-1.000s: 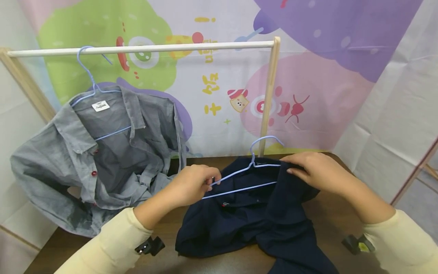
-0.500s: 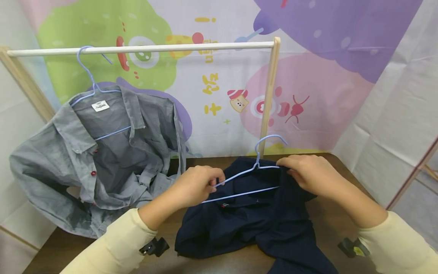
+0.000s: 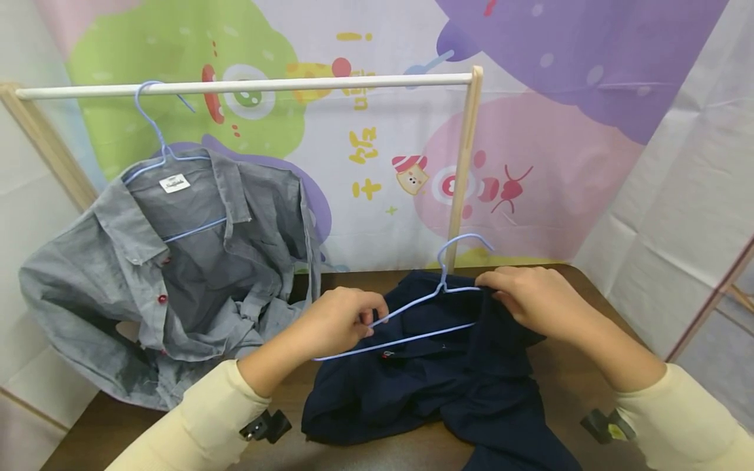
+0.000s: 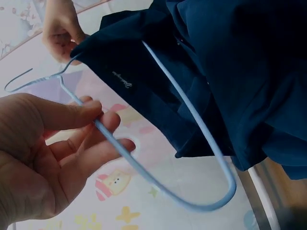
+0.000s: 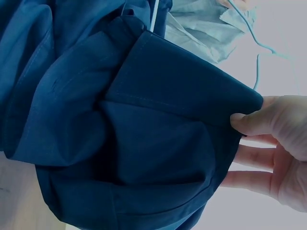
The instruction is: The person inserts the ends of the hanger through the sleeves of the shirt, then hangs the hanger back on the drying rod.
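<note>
A light blue wire hanger (image 3: 412, 303) has its right arm inside the collar of a dark navy shirt (image 3: 430, 386). My left hand (image 3: 338, 320) pinches the hanger's left arm between thumb and fingers. In the left wrist view, that rounded end of the hanger (image 4: 225, 196) shows outside the cloth, and the left hand (image 4: 57, 148) grips close to the hook. My right hand (image 3: 536, 297) pinches the navy shirt at its collar and shoulder. The right wrist view shows the right thumb (image 5: 247, 123) pressed on the cloth, with fingers behind it.
A grey shirt (image 3: 194, 261) hangs on another blue hanger (image 3: 156, 124) from the white rod (image 3: 247, 85) of a wooden rack. The rack's right post (image 3: 462, 170) stands behind the navy shirt. A brown table (image 3: 377, 451) lies beneath, with a printed cloth (image 3: 365, 216) behind.
The hanger has shifted slightly right, then its left end has come further out of the navy shirt. My right hand has moved a little left along the collar. The grey shirt stays in place.
</note>
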The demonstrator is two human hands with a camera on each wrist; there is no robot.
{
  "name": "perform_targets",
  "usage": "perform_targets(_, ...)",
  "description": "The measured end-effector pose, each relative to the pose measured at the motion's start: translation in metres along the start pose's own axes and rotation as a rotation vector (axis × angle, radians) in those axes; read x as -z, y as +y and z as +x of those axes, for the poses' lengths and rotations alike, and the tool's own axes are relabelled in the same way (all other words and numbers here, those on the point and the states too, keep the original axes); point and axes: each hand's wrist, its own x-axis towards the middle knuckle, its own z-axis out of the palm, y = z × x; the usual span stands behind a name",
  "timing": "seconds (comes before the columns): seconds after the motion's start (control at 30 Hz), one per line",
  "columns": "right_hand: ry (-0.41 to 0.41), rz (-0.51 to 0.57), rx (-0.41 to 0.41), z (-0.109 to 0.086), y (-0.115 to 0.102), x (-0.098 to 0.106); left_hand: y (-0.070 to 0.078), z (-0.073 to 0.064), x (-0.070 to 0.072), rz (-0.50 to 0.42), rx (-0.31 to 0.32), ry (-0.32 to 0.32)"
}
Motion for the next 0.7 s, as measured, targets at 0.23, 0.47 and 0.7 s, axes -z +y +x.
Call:
perform_targets(0.23, 0.033, 0.007, 0.024, -0.001, 0.002, -0.002, -0.01, 0.001, 0.009, -0.241, 0.05, -0.136)
perform_targets(0.47, 0.077, 0.029, 0.054, -0.005, 0.009, -0.003, -0.03, -0.001, 0.012, -0.417, 0.256, -0.145)
perform_targets(0.7, 0.093, 0.055, 0.08, -0.011, 0.014, -0.005, -0.061, -0.006, -0.011, -0.374, 0.372, -0.036)
